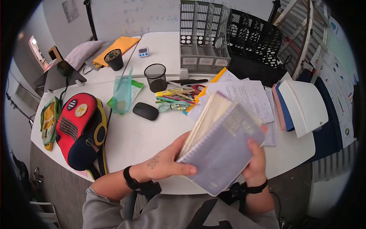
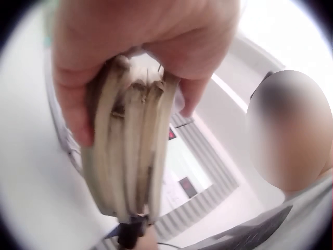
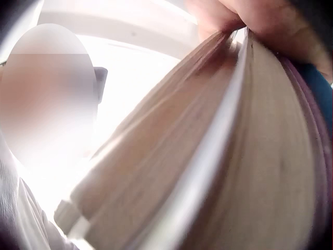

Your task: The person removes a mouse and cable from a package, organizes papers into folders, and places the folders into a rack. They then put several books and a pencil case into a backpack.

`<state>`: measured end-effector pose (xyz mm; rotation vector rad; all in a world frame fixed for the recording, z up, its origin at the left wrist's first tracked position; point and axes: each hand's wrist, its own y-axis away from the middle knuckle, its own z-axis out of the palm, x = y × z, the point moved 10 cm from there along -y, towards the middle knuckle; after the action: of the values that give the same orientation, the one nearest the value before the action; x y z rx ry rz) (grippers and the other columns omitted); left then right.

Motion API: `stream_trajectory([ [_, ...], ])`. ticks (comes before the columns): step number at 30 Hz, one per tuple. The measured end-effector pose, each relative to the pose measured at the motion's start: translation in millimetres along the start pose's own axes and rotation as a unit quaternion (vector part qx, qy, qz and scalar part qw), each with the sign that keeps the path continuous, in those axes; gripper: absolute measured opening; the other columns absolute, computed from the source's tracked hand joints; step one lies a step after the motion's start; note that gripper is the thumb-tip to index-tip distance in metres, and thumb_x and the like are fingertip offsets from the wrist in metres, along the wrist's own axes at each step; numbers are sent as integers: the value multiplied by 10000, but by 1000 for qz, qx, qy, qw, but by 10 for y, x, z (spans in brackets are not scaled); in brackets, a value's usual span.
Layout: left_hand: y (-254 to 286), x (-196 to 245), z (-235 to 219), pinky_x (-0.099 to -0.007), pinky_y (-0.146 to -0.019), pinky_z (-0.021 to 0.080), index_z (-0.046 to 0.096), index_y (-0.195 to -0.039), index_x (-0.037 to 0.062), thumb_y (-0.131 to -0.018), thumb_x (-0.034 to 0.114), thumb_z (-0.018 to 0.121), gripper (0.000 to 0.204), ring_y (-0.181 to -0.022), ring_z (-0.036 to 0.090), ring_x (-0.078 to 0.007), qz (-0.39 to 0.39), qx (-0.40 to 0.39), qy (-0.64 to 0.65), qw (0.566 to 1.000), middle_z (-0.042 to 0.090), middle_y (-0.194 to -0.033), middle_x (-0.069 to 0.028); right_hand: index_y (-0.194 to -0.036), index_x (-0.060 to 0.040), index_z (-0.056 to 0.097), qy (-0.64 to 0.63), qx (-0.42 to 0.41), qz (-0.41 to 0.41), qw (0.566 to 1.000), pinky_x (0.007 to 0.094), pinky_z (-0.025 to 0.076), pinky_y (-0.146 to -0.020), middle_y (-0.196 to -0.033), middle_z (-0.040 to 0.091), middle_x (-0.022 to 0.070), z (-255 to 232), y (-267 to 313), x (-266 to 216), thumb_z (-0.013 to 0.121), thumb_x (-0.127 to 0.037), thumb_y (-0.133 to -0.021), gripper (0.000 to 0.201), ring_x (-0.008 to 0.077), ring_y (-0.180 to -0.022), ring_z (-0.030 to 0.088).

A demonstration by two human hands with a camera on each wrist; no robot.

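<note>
Left hand: this hand (image 1: 164, 163) grips the lower left of the books (image 1: 223, 152), thumb over the top cover.
Right hand: this hand (image 1: 255, 162) grips their right side, thumb on the cover, fingers mostly hidden behind.
Books: a thick, tilted stack held up over the table's near edge; head view shows the pale violet cover, its spiral binding and blurred lettering.
Left wrist view: page edges in several thick bundles, clasped between thumb and fingers, which head view hides.
Right wrist view: page edges spread in a fan, with purple and blue layers at one side, seen in neither other view.
Table (image 1: 126, 147), left: red bag (image 1: 78, 128), with a green-yellow bag (image 1: 49, 122) beside it.
Table, middle: mouse (image 1: 145, 111); coiled cable (image 1: 173, 106) by the pens (image 1: 177, 92); mesh cup (image 1: 155, 82) just behind.
Table, right: loose papers (image 1: 248, 97); folders (image 1: 305, 105) beyond them.
Farther: plant (image 1: 114, 60), timer (image 1: 143, 52), grey rack (image 1: 206, 63), black rack (image 1: 253, 36).
Farthest: whiteboard (image 1: 152, 23) with handwriting, only in head view.
</note>
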<state>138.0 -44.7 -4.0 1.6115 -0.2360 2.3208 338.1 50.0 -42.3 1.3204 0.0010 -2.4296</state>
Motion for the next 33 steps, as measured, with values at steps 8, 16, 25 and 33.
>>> stream_trajectory([
  [8,199,-218,-822,-342,-1132,338,322,-1540,-20,-786,31,725,856,-1329,485,-227,-102,99,-17,990,515,-1450,-128,-1428,16,426,42,-170,150,973,375,558,-892,-1258,613,130,-130,152,295,722,-512,-895,807,247,-1047,665],
  [16,341,-16,-1087,-331,-882,516,622,-1284,-47,-885,306,746,547,-946,682,-225,-174,152,-325,917,716,-1070,-163,-922,32,722,684,-283,105,664,339,532,-614,-640,675,139,132,196,216,759,-476,-859,514,255,-624,695],
  [25,512,135,-989,-380,-846,497,656,-1072,-18,-694,223,881,502,-970,628,-308,-56,202,-486,848,654,-1034,-169,-1234,25,607,558,-238,43,794,361,519,-828,-1055,650,189,427,44,236,779,-402,-838,608,310,-927,655],
  [33,678,338,-613,-377,-791,534,660,-1031,8,-647,195,919,500,-912,669,-305,132,180,-515,828,682,-1023,-169,-1325,3,528,463,-191,-12,865,337,454,-952,-1174,591,108,306,228,262,841,-190,-809,634,208,-1095,577],
])
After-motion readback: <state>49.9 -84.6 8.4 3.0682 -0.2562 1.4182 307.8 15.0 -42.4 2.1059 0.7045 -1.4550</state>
